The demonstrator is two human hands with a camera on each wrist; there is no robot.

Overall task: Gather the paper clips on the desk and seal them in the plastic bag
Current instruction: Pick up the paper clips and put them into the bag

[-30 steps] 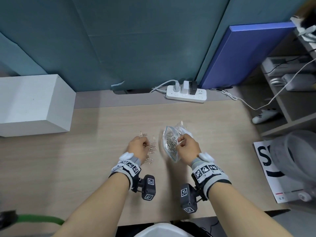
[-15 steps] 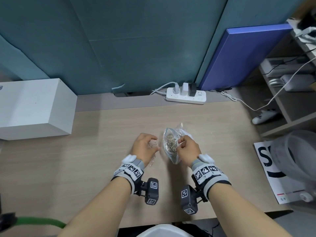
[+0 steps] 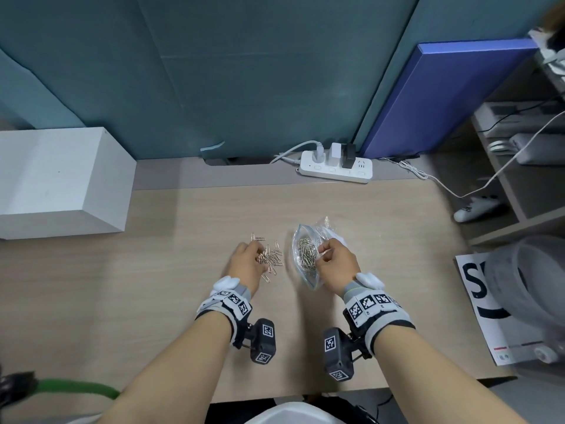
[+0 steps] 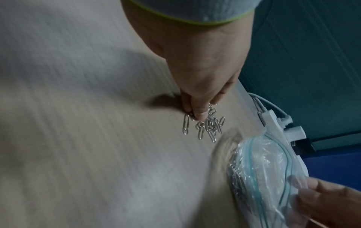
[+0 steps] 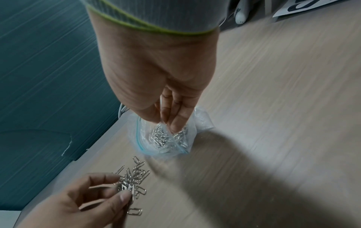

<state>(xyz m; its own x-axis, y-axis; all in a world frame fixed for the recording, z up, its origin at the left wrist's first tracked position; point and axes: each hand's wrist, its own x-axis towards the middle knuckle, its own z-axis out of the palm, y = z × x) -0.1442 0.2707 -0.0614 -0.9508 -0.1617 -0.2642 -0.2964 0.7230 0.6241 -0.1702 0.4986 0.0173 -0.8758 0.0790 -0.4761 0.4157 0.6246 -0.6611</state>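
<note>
A loose pile of silver paper clips (image 3: 272,255) lies on the wooden desk (image 3: 153,286), just left of a clear zip bag (image 3: 305,258) that holds several more clips. My left hand (image 3: 258,255) is down on the pile, and its thumb and fingertips (image 4: 197,114) pinch a few of the paper clips (image 4: 209,126). My right hand (image 3: 322,250) pinches the near rim of the bag (image 5: 164,138) and holds its mouth open toward the pile (image 5: 134,175). The right fingers (image 5: 173,118) press the plastic from above.
A white box (image 3: 61,182) stands at the back left of the desk. A white power strip (image 3: 336,168) with plugs and a cable lies along the back edge. A blue board (image 3: 443,96) leans at the right, and a printed sheet (image 3: 489,316) hangs over the right edge.
Half a second ago my left hand was at the bag's mouth; it has moved back left onto the pile. The right hand and the bag have stayed in place.
</note>
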